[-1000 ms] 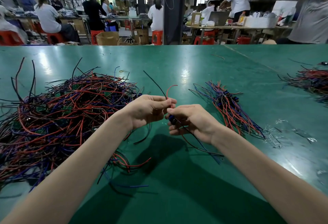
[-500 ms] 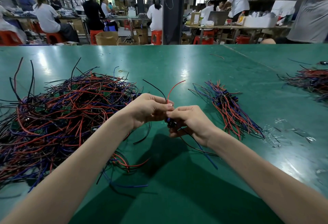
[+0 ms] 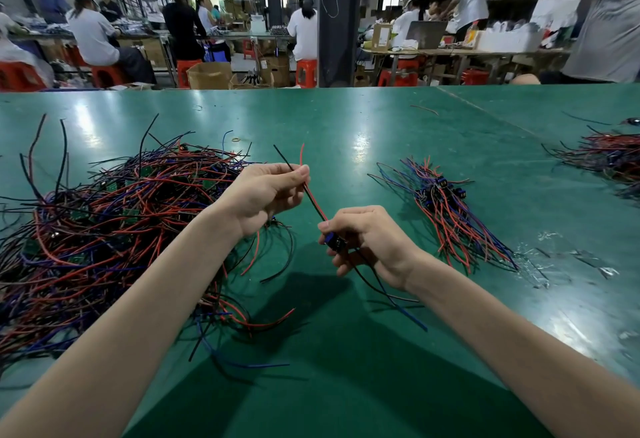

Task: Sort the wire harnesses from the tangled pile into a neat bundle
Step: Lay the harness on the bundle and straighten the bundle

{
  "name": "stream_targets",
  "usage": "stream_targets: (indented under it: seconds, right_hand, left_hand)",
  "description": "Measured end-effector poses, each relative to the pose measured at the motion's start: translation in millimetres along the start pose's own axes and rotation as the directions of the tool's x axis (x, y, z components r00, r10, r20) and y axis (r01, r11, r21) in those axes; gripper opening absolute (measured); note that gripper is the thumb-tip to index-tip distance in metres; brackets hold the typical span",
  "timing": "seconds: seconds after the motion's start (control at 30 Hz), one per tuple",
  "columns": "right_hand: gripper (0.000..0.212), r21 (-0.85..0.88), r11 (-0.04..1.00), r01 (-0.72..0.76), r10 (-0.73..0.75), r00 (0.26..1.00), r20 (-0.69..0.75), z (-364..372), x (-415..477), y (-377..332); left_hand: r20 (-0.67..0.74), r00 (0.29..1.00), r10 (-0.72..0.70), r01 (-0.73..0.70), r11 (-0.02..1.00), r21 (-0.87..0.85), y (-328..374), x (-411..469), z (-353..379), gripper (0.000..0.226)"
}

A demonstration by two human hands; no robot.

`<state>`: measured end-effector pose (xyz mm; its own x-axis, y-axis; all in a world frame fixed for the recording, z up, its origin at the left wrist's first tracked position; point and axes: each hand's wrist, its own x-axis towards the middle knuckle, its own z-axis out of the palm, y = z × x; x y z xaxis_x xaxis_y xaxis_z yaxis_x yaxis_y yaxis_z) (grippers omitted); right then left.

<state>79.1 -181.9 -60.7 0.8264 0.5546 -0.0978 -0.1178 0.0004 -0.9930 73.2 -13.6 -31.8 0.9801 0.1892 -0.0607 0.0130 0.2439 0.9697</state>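
Holding 1 harness [image 3: 313, 200] up over the desk [image 3: 346, 385], between the pile [image 3: 114, 222] on the left and the bundle [image 3: 446, 209] on the right. Pinching its red and black wires near their free ends with the left hand [image 3: 263, 195], grip pressed together on them at thumb and fingertip. Curling the right hand [image 3: 367, 240] round the connector [image 3: 335, 241], grip wrapped on it, with black and blue tails trailing past the wrist onto the desk.

Drawing the hands apart, after sitting knuckle to knuckle 1 s ago: sliding the left up and away along the wires, dropping the right back toward the body. Pulling the red wire, curled over 0.5 s ago, out straight beside the black one.

Probably combing 1 freed harness flat, ready for laying on the bundle with its connector among the others there. Leaving most of the work undone, judging by a pile far larger than the bundle. Needing care with the trailing tails, lying near loose loops at the pile's edge and likely to snag on the carry across.
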Motion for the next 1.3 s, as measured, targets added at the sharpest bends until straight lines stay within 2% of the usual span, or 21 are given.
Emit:
stream_targets:
  seconds: [0.2, 0.37, 0.73, 0.9, 1.1, 1.2, 1.3]
  right_hand:
    - [0.018, -0.019, 1.000, -0.016, 0.015, 1.000, -0.015, -2, 1, 2]
    - [0.017, -0.026, 0.999, -0.039, 0.038, 0.999, -0.007, -1, 2, 4]
    - [0.021, -0.055, 0.991, -0.121, 0.123, 0.991, 0.042, -4, 1, 2]
    - [0.021, -0.066, 0.994, -0.090, 0.093, 0.995, 0.048, -5, 1, 1]
    - [0.020, -0.090, 0.995, -0.051, 0.056, 0.997, 0.060, -5, 0, 1]
    - [0.019, -0.089, 0.995, -0.053, 0.058, 0.997, 0.059, -4, 0, 0]
    - [0.020, -0.090, 0.994, -0.063, 0.068, 0.996, 0.059, -4, 0, 0]
  left_hand:
    - [0.013, 0.999, -0.040, 0.041, 0.996, -0.077, 2, 0, -3, 0.016]
    - [-0.025, 0.998, -0.057, 0.056, 0.997, -0.060, 2, -1, -2, 0.011]
    - [-0.086, 0.996, 0.026, -0.033, 0.996, -0.077, 1, 0, -3, 0.009]
    - [-0.120, 0.992, 0.045, -0.057, 0.993, -0.100, 2, 1, -4, 0.007]
    - [-0.164, 0.985, 0.049, -0.069, 0.991, -0.118, 1, 5, -9, 0.019]
    - [-0.183, 0.981, 0.061, -0.078, 0.993, -0.087, -2, 7, -12, 0.022]
    - [-0.212, 0.968, 0.136, -0.137, 0.991, 0.011, -5, 10, -12, 0.018]
